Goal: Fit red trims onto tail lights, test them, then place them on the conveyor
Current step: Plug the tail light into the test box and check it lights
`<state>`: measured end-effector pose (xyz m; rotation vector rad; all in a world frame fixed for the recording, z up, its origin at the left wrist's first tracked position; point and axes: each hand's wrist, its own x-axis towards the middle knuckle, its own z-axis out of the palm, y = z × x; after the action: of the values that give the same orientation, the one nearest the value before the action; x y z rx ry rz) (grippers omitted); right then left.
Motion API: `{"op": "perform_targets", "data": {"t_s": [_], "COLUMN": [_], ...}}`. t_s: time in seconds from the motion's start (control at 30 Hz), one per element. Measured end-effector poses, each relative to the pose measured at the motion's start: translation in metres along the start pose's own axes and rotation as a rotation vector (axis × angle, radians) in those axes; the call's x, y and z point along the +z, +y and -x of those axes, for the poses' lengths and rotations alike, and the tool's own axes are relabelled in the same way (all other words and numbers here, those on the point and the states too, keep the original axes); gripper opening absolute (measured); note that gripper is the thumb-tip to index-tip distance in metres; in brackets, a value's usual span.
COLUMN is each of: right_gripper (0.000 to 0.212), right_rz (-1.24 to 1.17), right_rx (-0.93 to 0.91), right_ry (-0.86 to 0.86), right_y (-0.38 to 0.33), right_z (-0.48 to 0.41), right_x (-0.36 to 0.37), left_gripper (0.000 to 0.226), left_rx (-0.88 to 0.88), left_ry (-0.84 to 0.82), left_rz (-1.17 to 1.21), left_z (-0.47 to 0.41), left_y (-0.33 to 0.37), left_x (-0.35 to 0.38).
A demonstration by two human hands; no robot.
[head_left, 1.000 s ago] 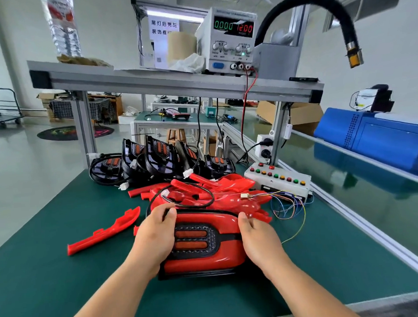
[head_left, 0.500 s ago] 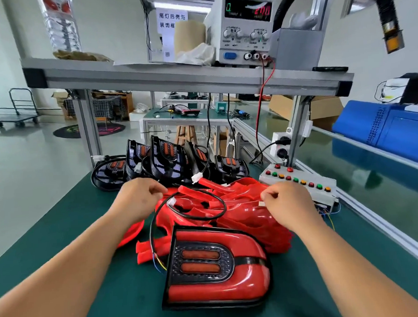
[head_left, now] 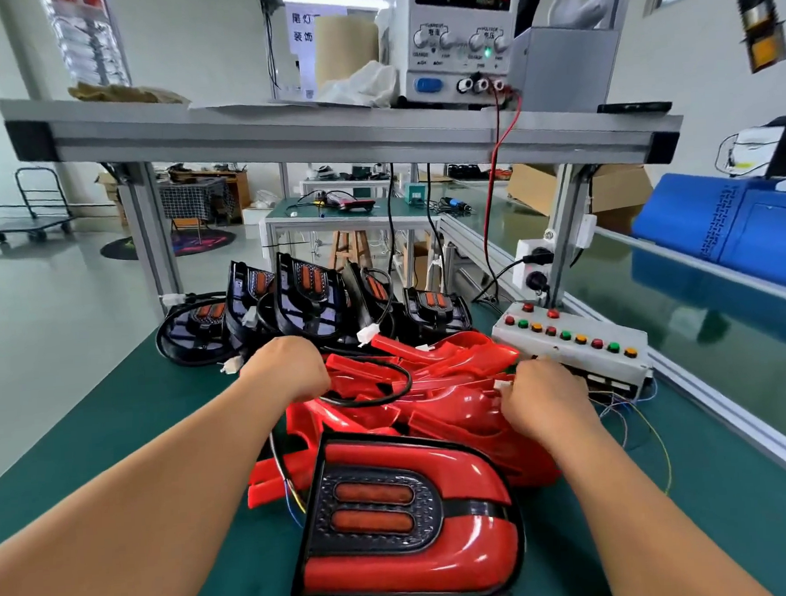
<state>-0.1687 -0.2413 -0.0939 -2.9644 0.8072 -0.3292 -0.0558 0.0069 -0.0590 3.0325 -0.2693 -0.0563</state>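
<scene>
**Head view: trimmed light on the desk, hands at its lead**

Head view looks down on the green desk (head_left: 107,449). One tail light (head_left: 407,520) with its red surround fitted lies face up at the middle of the desk's front edge, between the two forearms. A black cable (head_left: 378,399), apparently its own lead, loops back over the heap of loose red trims (head_left: 441,386) just behind it.

The right hand (head_left: 547,401) has its fingers curled and pinches a small white plug (head_left: 501,386) at the right side of the heap. This is just beside the button box (head_left: 571,341) near the desk's right edge. The left hand (head_left: 290,371) sits knuckles-up on the left of the heap, near the cable loop. Its fingers are hidden, so I cannot tell whether it grips anything.

At the back edge stand untrimmed tail lights (head_left: 309,293). The conveyor (head_left: 726,348) runs beyond the rail at the right edge.

This looks like the hookup for the test, with the move to the conveyor not yet made. Several things could go wrong from here:

- **Snagging:** the cable lies across the trims, so a pull toward the box could catch on them. That could scatter the heap or drag the light, scuffing its glossy face.
- **Strained wiring:** thin coloured wires (head_left: 634,417) trail loose from the box. A hard tug while joining plugs could strain them and give a false failure.
- **Bent contacts:** the fingers cover the plug, so pushing it in crooked could bend its contacts.
</scene>
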Motion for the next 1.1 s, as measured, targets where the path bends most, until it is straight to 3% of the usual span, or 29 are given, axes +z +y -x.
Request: {"op": "perform_targets", "data": {"t_s": [0.17, 0.37, 0.5, 0.57, 0.7, 0.77, 0.83, 0.87, 0.9, 0.97, 1.03, 1.1], "right_gripper": [0.034, 0.033, 0.039, 0.041, 0.032, 0.029, 0.026, 0.024, 0.022, 0.020, 0.020, 0.021], "right_rz": [-0.015, -0.158, -0.285, -0.297, -0.310, -0.342, -0.425, -0.464, -0.494, -0.547, -0.606, -0.654], "right_rx": [-0.022, -0.102, -0.166, -0.192, -0.233, -0.259, -0.278, -0.290, -0.307, -0.357, -0.405, -0.440], "right_ry": [-0.039, 0.276, 0.309, 0.289, 0.292, 0.321, 0.335, 0.340, 0.348, 0.381, 0.424, 0.456], "right_y": [0.006, 0.008, 0.009, 0.009, 0.004, 0.003, 0.002, 0.001, 0.000, -0.002, -0.004, -0.004], "right_z": [-0.001, 0.013, 0.014, 0.014, 0.017, 0.018, 0.017, 0.017, 0.017, 0.018, 0.020, 0.022], "right_x": [-0.002, -0.002, -0.005, -0.004, -0.002, -0.001, 0.000, 0.000, 0.000, 0.001, 0.001, 0.001], "left_gripper": [0.032, 0.028, 0.025, 0.031, 0.018, 0.020, 0.018, 0.015, 0.016, 0.025, 0.030, 0.027], "left_rx": [0.014, 0.010, 0.060, 0.041, -0.109, -0.066, 0.083, 0.180, 0.292, 0.463, 0.587, 0.640], "left_ry": [-0.029, -0.059, 0.002, 0.028, 0.033, 0.252, 0.528, 0.569, 0.525, 0.272, 0.061, 0.006], "left_rz": [-0.054, -0.181, -0.206, -0.085, 0.739, 0.871, 0.972, 1.038, 1.112, 1.189, 1.096, 0.969], "left_z": [-0.003, -0.006, -0.002, -0.001, -0.012, -0.020, -0.018, -0.011, -0.007, 0.006, 0.019, 0.026], "left_y": [0.001, 0.005, 0.003, 0.001, -0.010, -0.014, -0.009, -0.002, 0.005, 0.021, 0.036, 0.049], "left_x": [-0.002, -0.006, -0.024, -0.038, -0.057, -0.060, -0.060, -0.060, -0.059, -0.052, -0.041, -0.029]}}
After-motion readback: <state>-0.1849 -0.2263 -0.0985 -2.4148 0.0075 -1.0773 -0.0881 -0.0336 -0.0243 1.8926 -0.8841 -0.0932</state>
